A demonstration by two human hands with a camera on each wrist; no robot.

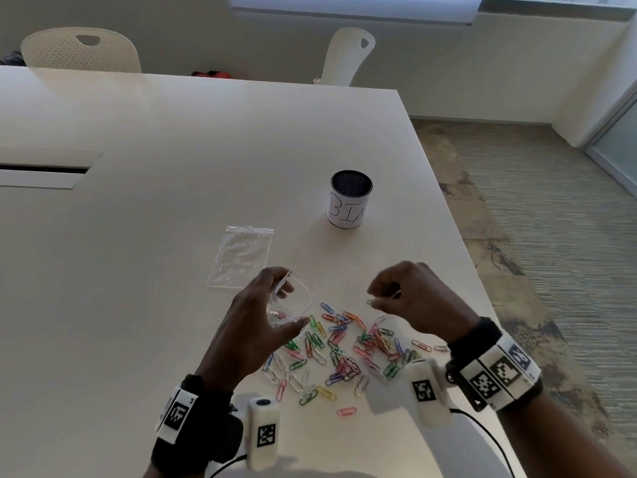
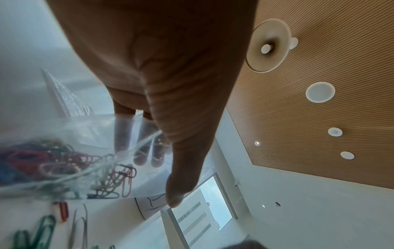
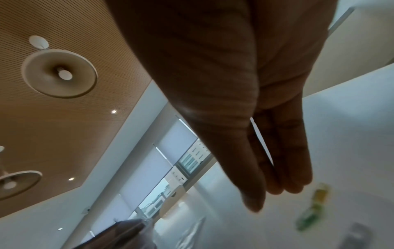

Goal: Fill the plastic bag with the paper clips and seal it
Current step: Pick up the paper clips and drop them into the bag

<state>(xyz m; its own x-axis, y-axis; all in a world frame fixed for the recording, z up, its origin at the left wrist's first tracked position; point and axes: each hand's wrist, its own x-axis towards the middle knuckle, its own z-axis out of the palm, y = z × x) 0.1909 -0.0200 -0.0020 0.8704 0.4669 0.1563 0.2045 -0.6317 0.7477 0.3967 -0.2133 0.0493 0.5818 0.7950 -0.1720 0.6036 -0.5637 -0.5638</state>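
My left hand (image 1: pixel 293 303) holds a small clear plastic bag (image 1: pixel 306 294) above the table, its mouth pulled open between thumb and fingers. A few clips lie inside the bag (image 2: pixel 85 134). Loose coloured paper clips (image 1: pixel 348 350) are scattered on the white table just below and between my hands. My right hand (image 1: pixel 374 298) hovers over the far edge of the pile with thumb and fingertips drawn together, and a pale clip (image 1: pixel 396 293) shows in that pinch. A green clip (image 3: pixel 319 193) lies blurred on the table beside the right fingertips (image 3: pixel 277 188).
A second clear zip bag (image 1: pixel 241 257) lies flat on the table beyond my left hand. A cylindrical mesh cup labelled BIN (image 1: pixel 350 198) stands farther back. The table's right edge (image 1: pixel 458 236) runs close to my right hand. Two white chairs stand at the far side.
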